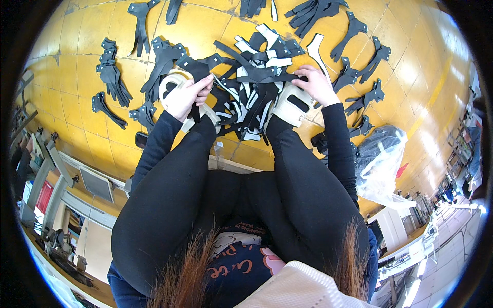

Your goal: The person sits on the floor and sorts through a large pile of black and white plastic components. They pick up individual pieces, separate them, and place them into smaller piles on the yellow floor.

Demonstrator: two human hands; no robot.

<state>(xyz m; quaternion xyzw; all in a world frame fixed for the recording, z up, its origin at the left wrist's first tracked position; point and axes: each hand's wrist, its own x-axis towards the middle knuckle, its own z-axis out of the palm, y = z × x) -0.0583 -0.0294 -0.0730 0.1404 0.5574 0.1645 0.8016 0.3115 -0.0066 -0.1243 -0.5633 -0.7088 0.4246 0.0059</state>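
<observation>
The person is wearing black, close-fitting trousers [164, 215]. At the waist end of the trousers, a dark navy top [226, 280] is displaying pink-and-white printing with lettering. Long, dark sleeves [341, 149] are flanking the trousers. Beyond the trouser cuffs, cream shoes [282, 112] are showing dark oblong openings.

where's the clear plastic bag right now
In the head view, the clear plastic bag is on the yellow tiled floor to the person's right, just beyond the dark right sleeve, below some black strap pieces in the picture.
</observation>
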